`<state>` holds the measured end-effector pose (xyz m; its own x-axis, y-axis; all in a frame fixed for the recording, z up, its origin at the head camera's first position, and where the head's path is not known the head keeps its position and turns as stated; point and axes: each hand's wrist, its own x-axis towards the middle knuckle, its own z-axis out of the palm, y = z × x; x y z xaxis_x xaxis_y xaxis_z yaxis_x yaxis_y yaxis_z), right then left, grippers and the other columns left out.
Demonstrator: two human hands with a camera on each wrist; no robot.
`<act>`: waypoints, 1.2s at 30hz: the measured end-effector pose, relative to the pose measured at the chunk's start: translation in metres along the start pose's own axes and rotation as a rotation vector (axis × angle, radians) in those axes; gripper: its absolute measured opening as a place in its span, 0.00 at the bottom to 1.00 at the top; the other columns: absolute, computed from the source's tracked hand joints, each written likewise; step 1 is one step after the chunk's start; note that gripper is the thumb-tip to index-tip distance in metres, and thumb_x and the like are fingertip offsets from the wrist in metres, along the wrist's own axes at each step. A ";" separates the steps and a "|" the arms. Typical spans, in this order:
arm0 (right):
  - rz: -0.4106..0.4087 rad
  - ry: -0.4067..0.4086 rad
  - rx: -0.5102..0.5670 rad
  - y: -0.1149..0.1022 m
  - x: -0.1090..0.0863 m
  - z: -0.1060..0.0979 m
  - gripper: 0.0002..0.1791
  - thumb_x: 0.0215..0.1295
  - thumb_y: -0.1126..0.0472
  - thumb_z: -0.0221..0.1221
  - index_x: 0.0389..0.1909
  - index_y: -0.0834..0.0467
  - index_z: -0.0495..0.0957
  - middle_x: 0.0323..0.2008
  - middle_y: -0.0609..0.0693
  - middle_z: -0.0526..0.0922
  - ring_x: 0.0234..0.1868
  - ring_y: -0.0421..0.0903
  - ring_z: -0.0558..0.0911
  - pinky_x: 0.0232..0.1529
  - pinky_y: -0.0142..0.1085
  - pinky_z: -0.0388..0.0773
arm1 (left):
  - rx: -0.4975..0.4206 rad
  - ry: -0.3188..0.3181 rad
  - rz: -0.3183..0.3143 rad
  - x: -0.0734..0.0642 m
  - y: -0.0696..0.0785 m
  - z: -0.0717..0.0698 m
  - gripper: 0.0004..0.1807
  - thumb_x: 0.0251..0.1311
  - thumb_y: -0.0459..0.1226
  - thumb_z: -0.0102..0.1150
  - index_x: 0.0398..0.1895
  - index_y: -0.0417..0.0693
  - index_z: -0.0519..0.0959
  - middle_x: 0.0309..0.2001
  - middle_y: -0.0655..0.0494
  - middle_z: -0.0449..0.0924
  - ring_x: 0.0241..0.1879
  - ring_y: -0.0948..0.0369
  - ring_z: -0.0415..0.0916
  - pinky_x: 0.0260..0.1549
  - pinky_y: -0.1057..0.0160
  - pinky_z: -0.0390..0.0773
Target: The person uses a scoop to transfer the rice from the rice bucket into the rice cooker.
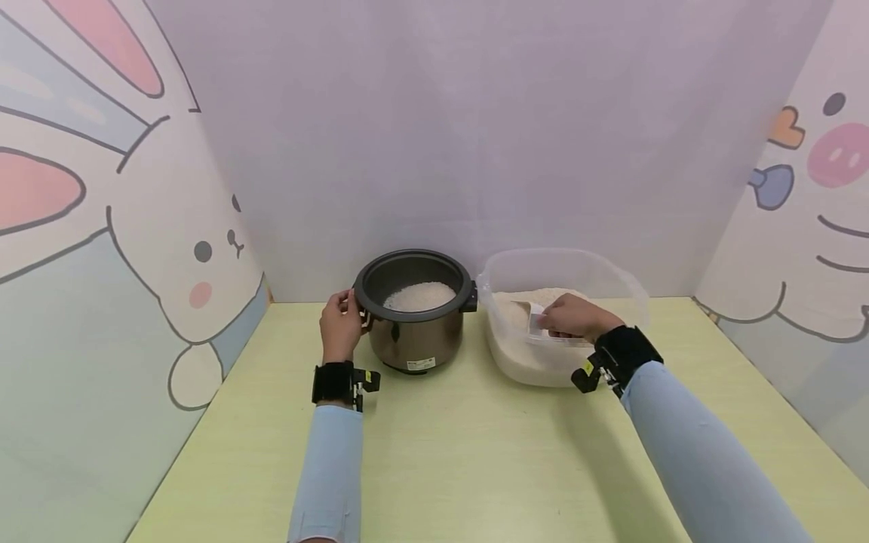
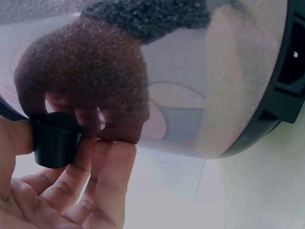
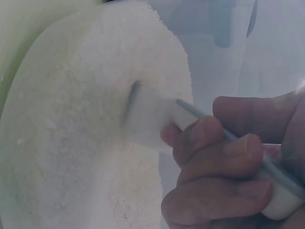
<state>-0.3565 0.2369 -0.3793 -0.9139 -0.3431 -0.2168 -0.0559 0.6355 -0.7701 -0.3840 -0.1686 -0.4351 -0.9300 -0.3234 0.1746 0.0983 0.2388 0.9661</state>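
Note:
A rice cooker with a shiny brown body stands at the back of the table, some white rice in its dark pot. At its left side, my left hand grips the small black side handle, thumb on one side and fingers round the other. To the right stands a clear plastic tub partly filled with rice. Inside it my right hand holds a white scoop by its handle, fingers curled round it. The scoop's head lies in the rice, so its contents are hidden.
The pale yellow-green table reaches to a plain light back wall. Side panels with a cartoon rabbit and a cartoon pig flank it. Cooker and tub stand close together near the back edge.

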 end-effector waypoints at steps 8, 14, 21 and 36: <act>0.004 -0.006 0.041 -0.001 -0.001 -0.003 0.17 0.80 0.61 0.49 0.46 0.73 0.78 0.20 0.49 0.67 0.20 0.43 0.61 0.26 0.36 0.63 | 0.007 0.001 0.006 0.001 0.000 -0.002 0.25 0.80 0.49 0.47 0.66 0.41 0.73 0.50 0.40 0.80 0.41 0.47 0.82 0.36 0.58 0.89; 0.056 0.012 0.054 0.006 0.003 -0.005 0.19 0.78 0.55 0.54 0.30 0.64 0.80 0.18 0.48 0.67 0.18 0.43 0.60 0.24 0.35 0.61 | 0.004 -0.004 0.008 0.002 -0.001 0.000 0.24 0.80 0.48 0.47 0.66 0.40 0.73 0.50 0.39 0.80 0.41 0.48 0.81 0.35 0.59 0.89; 0.005 -0.007 0.079 0.004 -0.002 -0.008 0.19 0.79 0.54 0.55 0.42 0.68 0.82 0.19 0.48 0.67 0.18 0.43 0.58 0.23 0.34 0.60 | 0.003 -0.002 0.002 0.002 -0.001 0.000 0.24 0.80 0.49 0.47 0.66 0.41 0.74 0.50 0.39 0.80 0.41 0.49 0.81 0.35 0.60 0.89; 0.011 -0.031 0.195 0.009 -0.007 -0.013 0.23 0.81 0.54 0.52 0.57 0.73 0.75 0.25 0.48 0.70 0.19 0.40 0.61 0.20 0.31 0.57 | 0.013 -0.007 0.015 -0.001 0.000 -0.001 0.24 0.80 0.48 0.46 0.65 0.40 0.74 0.50 0.39 0.80 0.40 0.49 0.80 0.35 0.59 0.89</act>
<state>-0.3560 0.2539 -0.3765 -0.9011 -0.3598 -0.2418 0.0356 0.4944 -0.8685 -0.3825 -0.1686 -0.4350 -0.9309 -0.3134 0.1875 0.1077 0.2552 0.9609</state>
